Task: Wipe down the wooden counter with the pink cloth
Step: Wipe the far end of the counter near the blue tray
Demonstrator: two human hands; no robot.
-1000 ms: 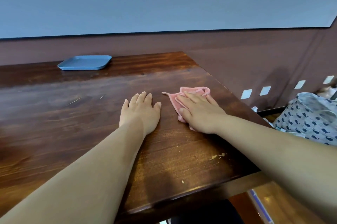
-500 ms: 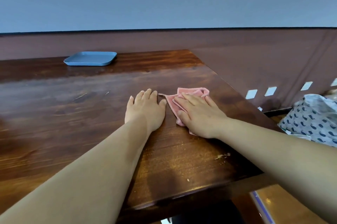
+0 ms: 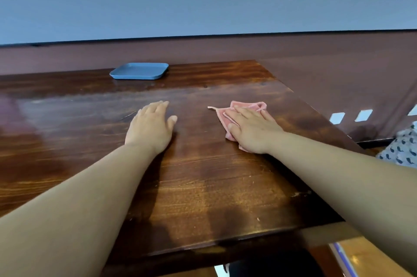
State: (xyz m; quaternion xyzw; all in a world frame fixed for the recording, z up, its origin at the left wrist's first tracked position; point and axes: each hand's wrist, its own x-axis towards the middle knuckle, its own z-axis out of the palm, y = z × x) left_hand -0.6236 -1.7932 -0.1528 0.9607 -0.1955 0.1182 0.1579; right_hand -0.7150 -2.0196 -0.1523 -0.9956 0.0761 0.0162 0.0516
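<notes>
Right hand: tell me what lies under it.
Under the right hand lies the pink cloth, pressed flat on the wooden counter. The cloth's middle is covered.

Both my bare forearms reach forward from the near edge, well apart. My left hand (image 3: 151, 129) lies palm down on the tabletop (image 3: 203, 186), fingers straight and close together, thumb out to the right. My right hand (image 3: 252, 130) is palm down too, fingers straight and angled to the left, pressing flat on the pink cloth (image 3: 246, 106).
</notes>
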